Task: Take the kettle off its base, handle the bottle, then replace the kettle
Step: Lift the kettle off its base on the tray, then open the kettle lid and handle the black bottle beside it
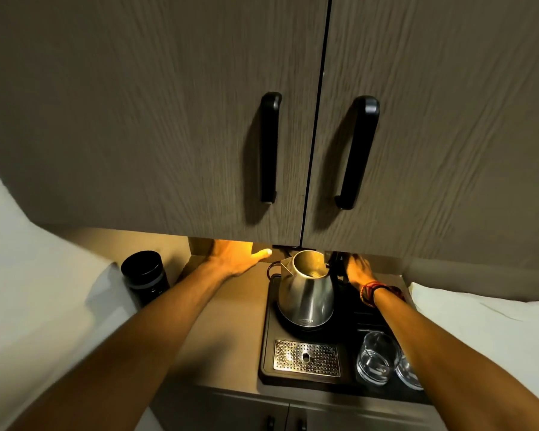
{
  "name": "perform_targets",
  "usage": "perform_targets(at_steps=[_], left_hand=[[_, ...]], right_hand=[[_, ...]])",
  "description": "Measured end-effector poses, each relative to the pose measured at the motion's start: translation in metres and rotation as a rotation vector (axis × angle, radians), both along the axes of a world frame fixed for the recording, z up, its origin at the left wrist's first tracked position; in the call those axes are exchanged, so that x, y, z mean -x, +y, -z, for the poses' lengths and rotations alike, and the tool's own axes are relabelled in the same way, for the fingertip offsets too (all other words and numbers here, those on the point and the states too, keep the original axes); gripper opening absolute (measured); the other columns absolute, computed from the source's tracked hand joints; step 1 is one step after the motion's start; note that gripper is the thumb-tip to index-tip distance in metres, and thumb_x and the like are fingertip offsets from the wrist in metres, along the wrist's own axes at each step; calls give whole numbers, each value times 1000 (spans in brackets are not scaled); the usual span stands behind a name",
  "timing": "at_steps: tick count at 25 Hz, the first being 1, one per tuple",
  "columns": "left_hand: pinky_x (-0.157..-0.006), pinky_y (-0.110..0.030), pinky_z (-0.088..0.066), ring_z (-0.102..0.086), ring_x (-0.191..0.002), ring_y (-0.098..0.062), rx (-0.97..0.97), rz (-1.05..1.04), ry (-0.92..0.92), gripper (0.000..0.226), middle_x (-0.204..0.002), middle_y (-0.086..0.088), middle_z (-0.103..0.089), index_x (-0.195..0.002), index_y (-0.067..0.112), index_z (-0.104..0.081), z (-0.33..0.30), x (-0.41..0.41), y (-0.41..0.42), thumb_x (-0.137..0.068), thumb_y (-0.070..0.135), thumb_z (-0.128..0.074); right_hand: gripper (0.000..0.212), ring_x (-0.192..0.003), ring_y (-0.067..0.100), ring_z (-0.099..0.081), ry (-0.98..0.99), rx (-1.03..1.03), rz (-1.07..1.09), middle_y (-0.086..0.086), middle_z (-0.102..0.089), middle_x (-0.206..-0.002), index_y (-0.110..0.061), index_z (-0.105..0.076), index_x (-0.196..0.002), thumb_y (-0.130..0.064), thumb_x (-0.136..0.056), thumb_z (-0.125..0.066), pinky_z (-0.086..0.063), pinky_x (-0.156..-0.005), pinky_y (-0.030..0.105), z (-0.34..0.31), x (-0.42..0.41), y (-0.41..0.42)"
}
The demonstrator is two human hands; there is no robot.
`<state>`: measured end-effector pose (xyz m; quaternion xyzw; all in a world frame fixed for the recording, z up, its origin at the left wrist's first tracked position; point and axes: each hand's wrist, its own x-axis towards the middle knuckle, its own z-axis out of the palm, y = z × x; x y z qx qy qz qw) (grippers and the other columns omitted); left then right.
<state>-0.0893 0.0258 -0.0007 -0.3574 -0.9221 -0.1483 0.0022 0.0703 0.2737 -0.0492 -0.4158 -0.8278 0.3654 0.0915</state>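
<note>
A steel kettle (305, 293) stands on its round black base (285, 321) in the back of a dark tray (266, 353), with its lid up so the inside shows. My right hand (359, 271), with red and black bands on the wrist, is just right of the kettle's black handle (335, 269). Its fingers touch or nearly touch the handle top, and the grip is hidden. My left hand (235, 259) reaches under the cabinet left of the kettle, thumb spread, fingertips hidden by the cabinet edge, nothing visibly in it. No bottle is in view.
Wall cabinet doors (168, 119) with two black handles hang low over the counter and hide its back. A black cylindrical container (145, 276) stands at the left. A perforated metal drip plate (307, 357) and two glasses (377, 357) sit at the tray's front.
</note>
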Motion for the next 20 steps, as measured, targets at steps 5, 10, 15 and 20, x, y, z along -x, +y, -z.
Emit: perform_targets(at_steps=[5, 10, 15, 20], left_hand=[[-81, -32, -46, -56, -86, -17, -80, -55, 11, 53, -93, 1, -57, -98, 15, -63, -16, 25, -39, -85, 66, -59], [-63, -28, -47, -56, -70, -16, 27, -162, 127, 50, -86, -3, -64, -75, 21, -52, -24, 45, -90, -83, 70, -57], [-113, -51, -31, -37, -140, -35, 198, -250, 189, 93, -156, -10, -36, -150, 18, -26, -28, 57, -129, -82, 74, -53], [-109, -54, -33, -43, -134, -36, 376, -230, 100, 84, -150, -11, -42, -145, 17, -29, -38, 59, -161, -83, 67, -55]], right_hand=[[40, -131, 42, -43, 134, -31, 81, 28, -49, -141, 7, -53, -129, -13, -102, -31, -32, -106, 40, -14, 11, -11], [30, -126, 47, -48, 52, 230, 31, 39, -46, -137, 20, -52, -110, 0, -100, -32, -49, -76, 35, -14, 35, -30], [41, -138, 37, -39, 23, 420, -78, 24, -39, -149, 10, -38, -141, 0, -101, -35, -40, -41, 5, -10, 65, -82], [43, -63, 24, -30, 154, 224, -266, 11, -39, -70, -12, -34, -62, -29, -101, -40, -25, -57, 30, -17, 112, -145]])
